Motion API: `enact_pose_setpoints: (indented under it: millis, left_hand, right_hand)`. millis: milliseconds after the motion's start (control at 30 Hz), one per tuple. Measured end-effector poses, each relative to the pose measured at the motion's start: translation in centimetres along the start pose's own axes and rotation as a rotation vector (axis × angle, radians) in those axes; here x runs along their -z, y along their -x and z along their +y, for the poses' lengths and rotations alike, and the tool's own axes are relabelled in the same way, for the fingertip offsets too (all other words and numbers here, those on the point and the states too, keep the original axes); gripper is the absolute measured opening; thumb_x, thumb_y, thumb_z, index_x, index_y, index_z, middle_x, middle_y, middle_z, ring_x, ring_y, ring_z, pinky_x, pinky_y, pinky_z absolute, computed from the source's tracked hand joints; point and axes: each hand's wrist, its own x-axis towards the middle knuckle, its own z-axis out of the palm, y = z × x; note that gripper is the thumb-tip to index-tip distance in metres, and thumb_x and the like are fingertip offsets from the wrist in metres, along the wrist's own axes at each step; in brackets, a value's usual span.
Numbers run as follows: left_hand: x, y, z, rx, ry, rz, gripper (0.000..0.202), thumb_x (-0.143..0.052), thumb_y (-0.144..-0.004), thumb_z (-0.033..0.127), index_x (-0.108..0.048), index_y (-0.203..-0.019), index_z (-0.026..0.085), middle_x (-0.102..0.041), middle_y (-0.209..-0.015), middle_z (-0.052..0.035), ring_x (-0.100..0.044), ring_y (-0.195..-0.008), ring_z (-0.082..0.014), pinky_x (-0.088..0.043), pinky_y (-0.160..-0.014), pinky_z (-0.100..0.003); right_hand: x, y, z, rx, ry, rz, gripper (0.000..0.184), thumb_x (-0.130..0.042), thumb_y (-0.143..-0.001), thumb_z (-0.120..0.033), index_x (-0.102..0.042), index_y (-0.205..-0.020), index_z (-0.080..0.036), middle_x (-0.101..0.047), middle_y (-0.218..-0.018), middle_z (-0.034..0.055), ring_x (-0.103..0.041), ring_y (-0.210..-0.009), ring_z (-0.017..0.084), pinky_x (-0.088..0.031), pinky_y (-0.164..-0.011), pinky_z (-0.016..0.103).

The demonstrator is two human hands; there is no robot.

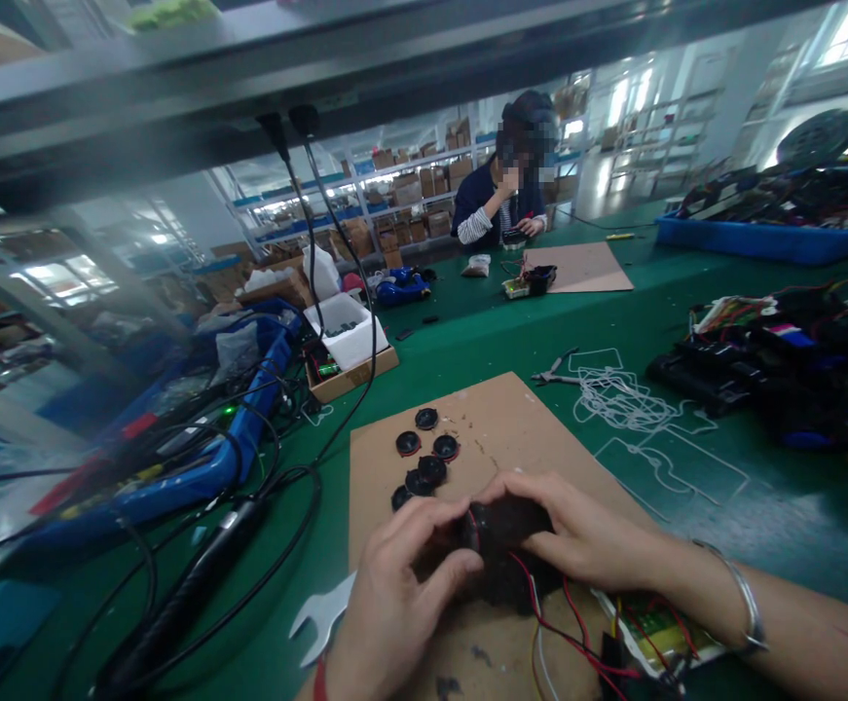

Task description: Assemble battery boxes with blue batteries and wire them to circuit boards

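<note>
Over the brown board, my left hand grips a round black speaker with a thin red rim between thumb and fingers. My right hand is closed around a dark plastic housing, directly against the speaker. Whether the speaker sits inside the housing, I cannot tell. Red, white and dark wires run from the housing toward a yellow-green pack under my right forearm. Several similar round black speakers lie on the board beyond my hands. A silver open-end wrench lies left of my left hand.
Black cables and a dark tool handle cross the left side near a blue bin. White cord and pliers lie right, beside black devices. A co-worker sits opposite. A shelf beam hangs overhead.
</note>
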Motion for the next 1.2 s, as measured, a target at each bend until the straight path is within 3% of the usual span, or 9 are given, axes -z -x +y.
enact_pose_setpoints:
  millis: [167, 333, 533, 600, 700, 800, 933, 1067, 1200]
  left_hand:
    - [-0.7, 0.1, 0.2, 0.188, 0.265, 0.043, 0.028, -0.064, -0.082, 0.028, -0.061, -0.109, 0.023, -0.066, -0.101, -0.0036, -0.065, -0.086, -0.0166, -0.055, -0.077, -0.028]
    - [-0.7, -0.3, 0.4, 0.368, 0.572, 0.017, 0.033, -0.068, -0.079, 0.034, -0.061, -0.106, 0.018, -0.068, -0.096, -0.0052, -0.065, -0.085, -0.0164, -0.053, -0.075, -0.026]
    - [-0.4, -0.4, 0.4, 0.474, 0.717, -0.029, 0.031, -0.068, -0.079, 0.038, -0.060, -0.097, 0.014, -0.067, -0.086, -0.0046, -0.063, -0.074, -0.0126, -0.051, -0.070, -0.024]
    - [-0.4, -0.3, 0.5, 0.404, 0.622, -0.013, 0.027, -0.067, -0.080, 0.034, -0.060, -0.100, 0.017, -0.066, -0.092, -0.0049, -0.064, -0.079, -0.0145, -0.052, -0.074, -0.027]
    - [-0.3, -0.1, 0.3, 0.126, 0.244, 0.037, 0.027, -0.065, -0.081, 0.020, -0.063, -0.107, 0.025, -0.062, -0.113, -0.0046, -0.059, -0.105, -0.0187, -0.046, -0.094, -0.035]
    - [0.4, 0.0, 0.1, -0.109, -0.016, 0.003, 0.032, -0.061, -0.082, 0.015, -0.062, -0.110, 0.030, -0.059, -0.118, -0.0033, -0.055, -0.112, -0.0182, -0.044, -0.097, -0.033]
    - [1.0, -0.2, 0.5, -0.079, 0.006, -0.021, 0.030, -0.065, -0.081, 0.020, -0.061, -0.109, 0.029, -0.063, -0.106, -0.0013, -0.061, -0.096, -0.0157, -0.051, -0.083, -0.027]
    - [0.5, -0.2, 0.7, 0.041, 0.068, 0.020, 0.036, -0.065, -0.081, 0.018, -0.059, -0.115, 0.030, -0.063, -0.104, -0.0008, -0.063, -0.088, -0.0146, -0.053, -0.077, -0.026]
    - [0.4, -0.1, 0.1, -0.114, -0.008, 0.027, 0.031, -0.063, -0.082, 0.015, -0.062, -0.111, 0.027, -0.061, -0.111, -0.0049, -0.059, -0.102, -0.0179, -0.051, -0.088, -0.031]
  right_hand:
    - [-0.3, 0.3, 0.1, 0.188, 0.207, 0.052, 0.055, -0.045, -0.058, 0.001, -0.056, -0.109, -0.015, -0.064, -0.102, 0.0091, -0.056, -0.096, 0.022, -0.044, -0.086, 0.038]
    - [-0.8, 0.4, 0.4, 0.321, 0.408, 0.115, 0.050, -0.045, -0.068, -0.002, -0.052, -0.116, -0.015, -0.063, -0.107, 0.0119, -0.054, -0.095, 0.025, -0.043, -0.083, 0.042]
    - [-1.0, 0.5, 0.4, 0.363, 0.483, 0.120, 0.053, -0.044, -0.070, -0.001, -0.050, -0.121, -0.015, -0.062, -0.112, 0.0133, -0.054, -0.098, 0.026, -0.043, -0.083, 0.042]
    - [-0.9, 0.5, 0.3, 0.348, 0.451, 0.125, 0.052, -0.044, -0.069, -0.002, -0.051, -0.119, -0.015, -0.062, -0.110, 0.0131, -0.055, -0.098, 0.026, -0.043, -0.083, 0.042]
    - [-0.6, 0.4, 0.0, 0.234, 0.263, 0.118, 0.050, -0.046, -0.066, -0.002, -0.055, -0.113, -0.016, -0.065, -0.106, 0.0100, -0.057, -0.097, 0.024, -0.044, -0.085, 0.039]
    - [-0.3, 0.0, -0.4, 0.085, 0.026, 0.065, 0.042, -0.048, -0.068, -0.003, -0.059, -0.105, -0.018, -0.067, -0.099, 0.0055, -0.060, -0.092, 0.019, -0.046, -0.082, 0.033]
    - [-0.2, -0.1, -0.9, 0.005, -0.126, -0.002, 0.029, -0.050, -0.074, -0.006, -0.062, -0.098, -0.018, -0.068, -0.090, 0.0027, -0.061, -0.083, 0.016, -0.046, -0.073, 0.028]
    - [-0.2, 0.0, -1.1, 0.049, -0.039, 0.066, 0.034, -0.049, -0.072, -0.003, -0.061, -0.101, -0.018, -0.068, -0.093, 0.0039, -0.061, -0.087, 0.018, -0.045, -0.078, 0.031]
    - [-0.3, -0.1, -0.7, 0.009, -0.091, 0.051, 0.033, -0.051, -0.072, -0.003, -0.062, -0.100, -0.017, -0.067, -0.093, 0.0040, -0.060, -0.087, 0.018, -0.046, -0.078, 0.031]
